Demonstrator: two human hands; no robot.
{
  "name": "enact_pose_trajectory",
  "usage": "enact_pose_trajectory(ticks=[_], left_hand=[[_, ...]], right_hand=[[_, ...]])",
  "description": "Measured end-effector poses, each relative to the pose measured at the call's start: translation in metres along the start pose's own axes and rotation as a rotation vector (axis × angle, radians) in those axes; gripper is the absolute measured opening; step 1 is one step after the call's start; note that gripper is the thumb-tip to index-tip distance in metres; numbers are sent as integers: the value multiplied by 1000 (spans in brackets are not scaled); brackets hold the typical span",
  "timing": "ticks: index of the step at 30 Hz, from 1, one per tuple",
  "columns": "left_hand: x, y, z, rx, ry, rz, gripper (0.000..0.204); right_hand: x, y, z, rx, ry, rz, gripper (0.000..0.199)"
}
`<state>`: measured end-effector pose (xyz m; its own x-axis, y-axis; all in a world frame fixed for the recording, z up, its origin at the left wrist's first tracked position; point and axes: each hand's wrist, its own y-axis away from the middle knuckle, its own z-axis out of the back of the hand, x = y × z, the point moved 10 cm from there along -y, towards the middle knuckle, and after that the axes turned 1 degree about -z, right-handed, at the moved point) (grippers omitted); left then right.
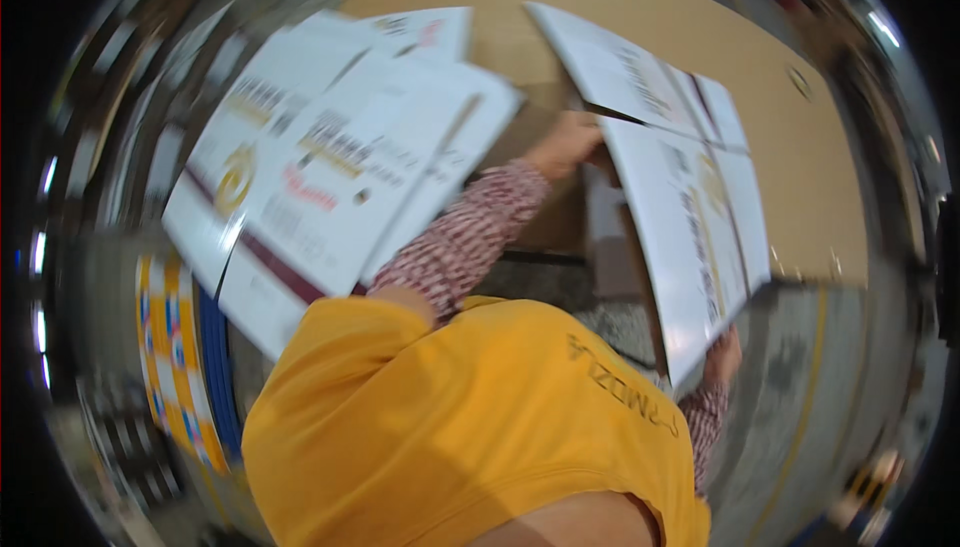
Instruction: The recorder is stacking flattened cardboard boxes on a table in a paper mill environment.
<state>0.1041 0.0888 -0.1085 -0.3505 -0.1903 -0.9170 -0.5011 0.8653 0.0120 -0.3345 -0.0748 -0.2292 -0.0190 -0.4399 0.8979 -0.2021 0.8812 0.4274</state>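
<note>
Working over tan cardboard [820,202] across the upper frame, beside white cartons [330,162] at upper left, tilting a white box [690,237] right of centre with left hand [568,145] clamped on its left edge and right hand [723,355] at its lower right, with fingers too hidden to tell, perhaps risking a slip from uneven grip

Orange-white patterned panel [175,357] beside blue strip [213,367]; grey floor [770,417].
</note>
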Motion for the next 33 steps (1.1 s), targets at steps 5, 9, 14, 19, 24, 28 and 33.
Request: enact_pose_trajectory(ticks=[5,9,14,19,24,28,33], left_hand=[[-18,-3,12,-96,-109,-173,13],[-64,17,10,-131,-339,-340,12],[-143,73,24,-296,-595,-459,19],[-212,148,67,-466,-456,-727,18],[-268,239,83,-471,-58,-896,21],[-277,296,104,-610,6,-1041,22],[-294,347,123,-718,-145,-1064,20]], right_hand=[[-1,-32,-55,138,-27,1,62],[15,-61,-122,329,-63,6,60],[28,-85,-186,543,-125,-1,57],[58,-70,-280,770,-215,-17,45],[158,71,-355,1036,-116,600,55],[177,125,-391,904,252,1219,57],[179,199,-432,740,464,1995,46]])
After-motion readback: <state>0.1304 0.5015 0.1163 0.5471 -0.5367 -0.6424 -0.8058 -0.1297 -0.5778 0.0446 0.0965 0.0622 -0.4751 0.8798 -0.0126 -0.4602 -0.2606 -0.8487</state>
